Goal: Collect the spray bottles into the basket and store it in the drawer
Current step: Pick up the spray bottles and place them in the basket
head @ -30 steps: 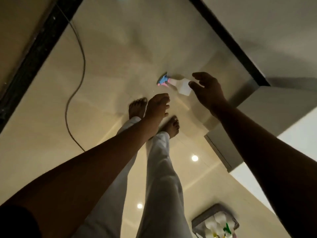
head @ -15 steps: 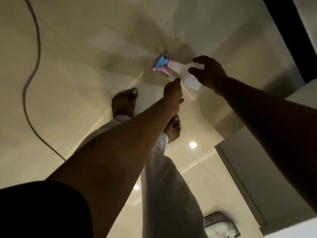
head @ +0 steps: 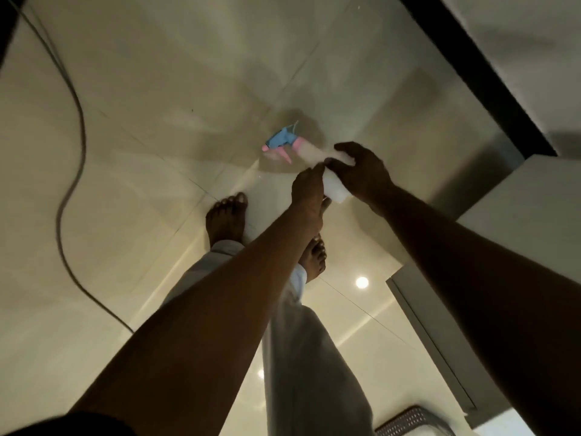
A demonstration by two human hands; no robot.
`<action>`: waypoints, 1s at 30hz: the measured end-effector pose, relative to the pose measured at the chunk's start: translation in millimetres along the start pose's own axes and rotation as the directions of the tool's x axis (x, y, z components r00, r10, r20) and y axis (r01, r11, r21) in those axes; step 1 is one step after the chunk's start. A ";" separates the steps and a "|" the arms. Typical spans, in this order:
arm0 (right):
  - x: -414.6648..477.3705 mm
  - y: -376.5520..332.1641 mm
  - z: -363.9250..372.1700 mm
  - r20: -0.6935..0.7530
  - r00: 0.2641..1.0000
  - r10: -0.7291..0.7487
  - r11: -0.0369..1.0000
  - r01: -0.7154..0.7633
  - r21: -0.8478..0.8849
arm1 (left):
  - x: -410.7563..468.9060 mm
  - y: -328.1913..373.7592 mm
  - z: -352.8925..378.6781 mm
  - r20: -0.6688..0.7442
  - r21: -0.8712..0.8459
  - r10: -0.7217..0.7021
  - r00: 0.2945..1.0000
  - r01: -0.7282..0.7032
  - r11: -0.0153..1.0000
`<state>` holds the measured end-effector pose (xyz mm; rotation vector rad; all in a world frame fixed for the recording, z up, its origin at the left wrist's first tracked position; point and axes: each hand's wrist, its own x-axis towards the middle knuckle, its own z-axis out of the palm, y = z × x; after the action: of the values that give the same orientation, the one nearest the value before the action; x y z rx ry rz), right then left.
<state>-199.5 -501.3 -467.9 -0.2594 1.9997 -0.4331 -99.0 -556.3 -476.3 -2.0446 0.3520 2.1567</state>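
White plastic body, blue and pink trigger: 1 bottle (head: 309, 154) lies on its side on the glossy floor (head: 157, 89), just ahead of my feet (head: 226, 218), with the trigger pointing away from me and to the left.

Hand state:
- My right hand (head: 361, 174) is curled over the bottle's body from the right, with fingers above and thumb below. The body is the widest part, which suits a 1-hand lift.
- My left hand (head: 308, 190) touches the near side of the body with its fingertips. Whether it grips or only steadies the bottle, I cannot tell. Contact there would stop a round bottle from rolling on smooth tile.
- Both hands meet on the same bottle.

Step in hand: pick-up of the bottle, not yet lifted clear as far as the blur allows.

The basket (head: 405, 423) sits behind me at the lower right edge, near the cabinet (head: 518, 199). Its contents are out of view. The carry will therefore need a turn to the right.

Caution: a cable (head: 78, 146) runs across the floor at the left, well apart from the bottle.
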 end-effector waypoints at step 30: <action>-623.1 -208.6 -160.0 -0.547 0.819 0.172 0.554 0.379 0.742 | -645.0 75.9 -21.4 0.814 0.548 0.200 0.546 -0.835 0.047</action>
<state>-64.0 -434.0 191.2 0.4204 2.0757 -1.6665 -59.7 -601.0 170.8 -0.4697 2.0535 1.7713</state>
